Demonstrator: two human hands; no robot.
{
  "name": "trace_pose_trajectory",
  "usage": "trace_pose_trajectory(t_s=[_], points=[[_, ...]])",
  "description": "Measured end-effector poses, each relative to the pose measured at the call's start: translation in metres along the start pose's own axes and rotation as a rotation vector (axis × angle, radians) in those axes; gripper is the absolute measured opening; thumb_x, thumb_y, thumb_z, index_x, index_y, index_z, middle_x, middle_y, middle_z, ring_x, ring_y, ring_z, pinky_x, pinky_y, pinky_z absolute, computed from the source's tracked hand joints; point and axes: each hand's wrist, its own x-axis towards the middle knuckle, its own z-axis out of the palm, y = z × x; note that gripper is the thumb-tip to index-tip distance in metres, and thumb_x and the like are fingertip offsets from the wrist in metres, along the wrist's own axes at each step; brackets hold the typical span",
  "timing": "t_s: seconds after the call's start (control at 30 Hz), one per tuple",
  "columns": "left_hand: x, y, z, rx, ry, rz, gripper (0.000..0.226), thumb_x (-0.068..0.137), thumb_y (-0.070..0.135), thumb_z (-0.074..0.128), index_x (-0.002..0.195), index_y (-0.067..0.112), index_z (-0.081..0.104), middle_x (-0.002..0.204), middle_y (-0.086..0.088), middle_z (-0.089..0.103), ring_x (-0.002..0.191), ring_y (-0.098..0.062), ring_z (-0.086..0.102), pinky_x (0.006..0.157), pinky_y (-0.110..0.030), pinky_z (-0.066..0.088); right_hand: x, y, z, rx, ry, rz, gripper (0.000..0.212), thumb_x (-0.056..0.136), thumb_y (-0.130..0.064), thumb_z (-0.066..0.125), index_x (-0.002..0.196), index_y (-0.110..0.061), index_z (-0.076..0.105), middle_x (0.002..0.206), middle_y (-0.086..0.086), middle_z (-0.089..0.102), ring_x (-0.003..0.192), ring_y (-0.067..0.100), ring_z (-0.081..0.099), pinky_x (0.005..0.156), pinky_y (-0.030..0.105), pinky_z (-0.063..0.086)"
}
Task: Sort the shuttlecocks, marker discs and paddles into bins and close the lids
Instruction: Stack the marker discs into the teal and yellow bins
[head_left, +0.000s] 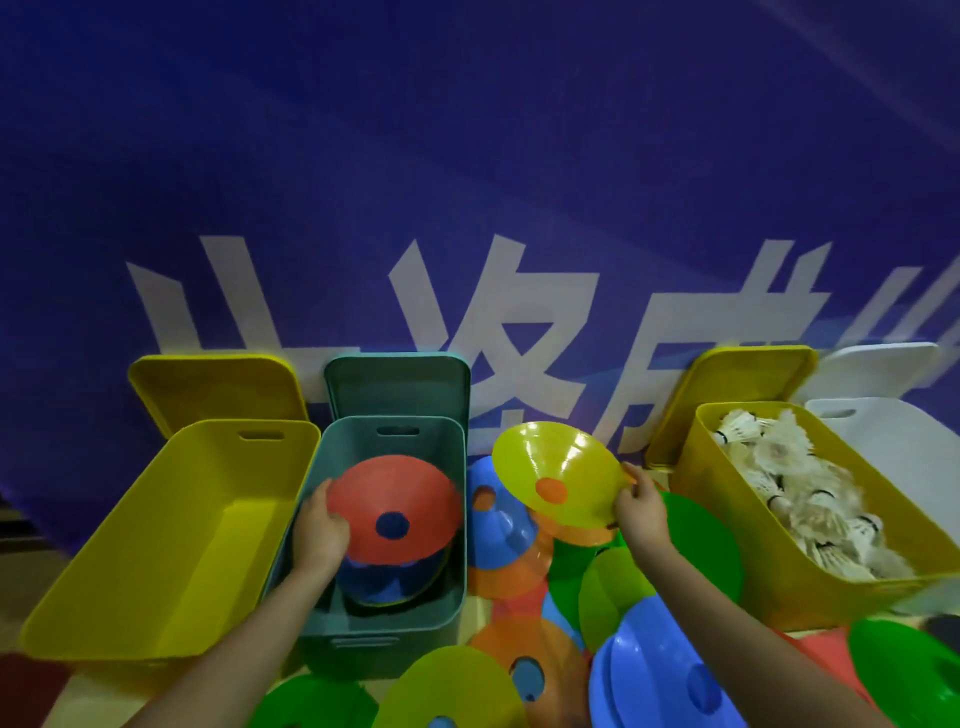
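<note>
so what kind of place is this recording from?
Probably a sports hall or badminton venue, at its storage corner. Signs: a yellow bin full of feather shuttlecocks, a heap of coloured marker discs on the floor, and a large blue banner with big white characters behind the bins.

Single head-worn wide-angle view, looking forward and steeply down at close range.

The camera sits above and behind both forearms, which enter from the bottom edge and reach away from it. It faces a blue banner wall with large white characters (493, 332) that fills the upper half, its lines bowed by the lens. Below, near the camera, an open teal plastic bin (441, 519) sits left of centre, an open yellow plastic bin of white feather shuttlecocks (727, 525) to the right. There is only this one view, so no second view overlaps it.
</note>
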Motion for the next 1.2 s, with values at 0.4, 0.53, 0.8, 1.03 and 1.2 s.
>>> trace_pose_trajectory(t_s=[0.4,0.53,0.8,1.03,1.2], points=[[0.029,-0.047,0.035,0.22,-0.281,-0.083,0.043,0.082,0.002,0.052,0.126,0.002,0.052,0.121,-0.026,0.056,0.109,-0.041,0.055,0.095,-0.044,0.045,-0.023,-0.011,0.075,0.119,-0.124,0.046,0.048,0.091,0.002,0.044,0.137,-0.01,0.043,0.091,0.002,0.059,0.064,0.02,0.055,0.061,0.039,0.053],[0.028,-0.03,0.021,0.373,-0.246,0.2,0.05,0.09,0.013,0.055,0.138,0.011,0.046,0.143,-0.022,0.036,0.133,-0.037,0.034,0.111,-0.042,0.028,-0.027,-0.027,0.087,0.074,-0.125,-0.06,0.046,0.09,0.003,0.046,0.134,-0.011,0.046,0.076,-0.006,0.052,0.057,0.011,0.046,0.046,0.015,0.038],[0.03,-0.031,-0.044,0.253,-0.027,0.282,0.053,0.093,0.013,0.051,0.144,0.013,0.037,0.137,-0.015,0.045,0.123,-0.033,0.046,0.1,-0.045,0.04,-0.032,-0.068,0.148,-0.171,-0.358,-0.367,0.044,0.09,0.0,0.045,0.132,-0.013,0.05,0.102,0.008,0.067,0.074,0.025,0.059,0.061,0.032,0.042],[0.025,-0.053,-0.046,0.202,-0.092,0.224,0.047,0.1,0.016,0.04,0.146,0.02,0.034,0.131,-0.013,0.056,0.111,-0.03,0.057,0.086,-0.041,0.05,-0.058,-0.084,0.22,-0.486,-0.563,-0.396,0.057,0.09,-0.008,0.045,0.146,-0.01,0.029,0.129,0.021,0.053,0.115,0.038,0.054,0.093,0.04,0.042],[0.025,-0.056,-0.045,0.197,-0.066,0.211,0.046,0.099,0.015,0.04,0.145,0.023,0.037,0.126,-0.012,0.058,0.106,-0.028,0.06,0.085,-0.041,0.051,-0.071,-0.045,0.251,-0.509,-0.619,-0.2,0.064,0.087,-0.015,0.06,0.144,-0.014,0.033,0.127,0.016,0.056,0.115,0.034,0.055,0.095,0.037,0.041]])
